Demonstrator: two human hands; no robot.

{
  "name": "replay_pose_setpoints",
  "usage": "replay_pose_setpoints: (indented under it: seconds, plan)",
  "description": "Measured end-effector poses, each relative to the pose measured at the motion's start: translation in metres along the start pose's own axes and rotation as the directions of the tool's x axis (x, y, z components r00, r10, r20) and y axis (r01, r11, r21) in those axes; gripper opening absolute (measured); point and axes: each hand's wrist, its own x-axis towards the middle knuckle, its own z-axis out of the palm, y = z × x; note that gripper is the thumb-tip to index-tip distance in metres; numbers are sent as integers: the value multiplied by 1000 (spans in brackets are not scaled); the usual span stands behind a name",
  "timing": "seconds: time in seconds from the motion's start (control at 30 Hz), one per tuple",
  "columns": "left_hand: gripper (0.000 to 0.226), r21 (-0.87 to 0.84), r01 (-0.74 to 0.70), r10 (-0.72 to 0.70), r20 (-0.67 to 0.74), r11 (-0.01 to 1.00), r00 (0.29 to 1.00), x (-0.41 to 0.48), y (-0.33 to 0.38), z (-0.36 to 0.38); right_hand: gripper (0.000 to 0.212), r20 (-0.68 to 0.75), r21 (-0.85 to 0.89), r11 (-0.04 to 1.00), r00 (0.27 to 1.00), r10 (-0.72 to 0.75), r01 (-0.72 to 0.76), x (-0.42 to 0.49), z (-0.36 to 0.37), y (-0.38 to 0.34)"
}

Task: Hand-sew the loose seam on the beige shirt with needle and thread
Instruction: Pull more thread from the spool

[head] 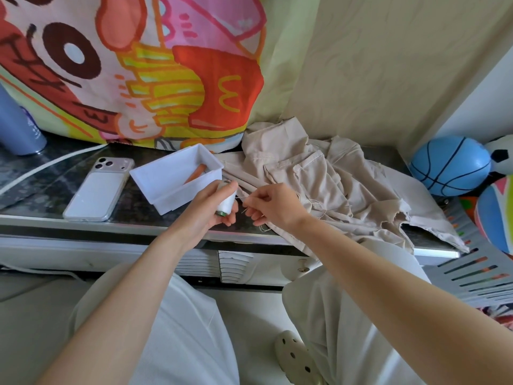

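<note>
Gripping a white thread spool over the ledge's near edge, the left hand curls round it. The right hand, at 3 o'clock, pinches the thread end. The crumpled beige shirt lies at 2 o'clock, overhanging the edge. A white tray sits at 11 o'clock.

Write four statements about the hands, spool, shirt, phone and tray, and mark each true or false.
1. The left hand grips the white thread spool. True.
2. The beige shirt lies crumpled on the counter. True.
3. The right hand holds the phone. False: it pinches thread by the spool; the phone lies on the counter.
4. The white tray is empty. False: an orange item lies in it.
</note>
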Motion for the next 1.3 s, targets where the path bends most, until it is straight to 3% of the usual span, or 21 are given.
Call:
replay_pose_setpoints:
  seconds: [0.1, 0.27, 0.47, 0.7, 1.0, 1.3]
  plan:
    - [12, -78, 34, -35, -3, 996, 999, -1, 0, 0, 13, -37, -15, 1000, 999, 1, -1, -2, -4, 5]
    - [7, -67, 28, -26, 23, 997, 999, -2, 0, -1, 13, -129, -26, 1000, 992, -3, -1, -1, -17, 6]
    - [16, -124, 55, -58, -19, 991, 998, -3, -3, 0, 13, -158, -123, 992, 987, -20, 1, -1, -27, 11]
    - [5, -118, 121, -126, -40, 986, 991, -5, -1, -2, 20, -248, -334, 941, 969, -27, -60, 2, -52, 28]
    - [22, 43, 179, -184, 203, 983, 962, -16, 2, 1, 27, -324, -323, 941, 946, -6, -105, 5, -63, 37]
    - [19, -29, 215, -216, -75, 976, 973, -2, -9, -9, 27, -365, -371, 909, 930, 46, -191, 5, -66, 53]
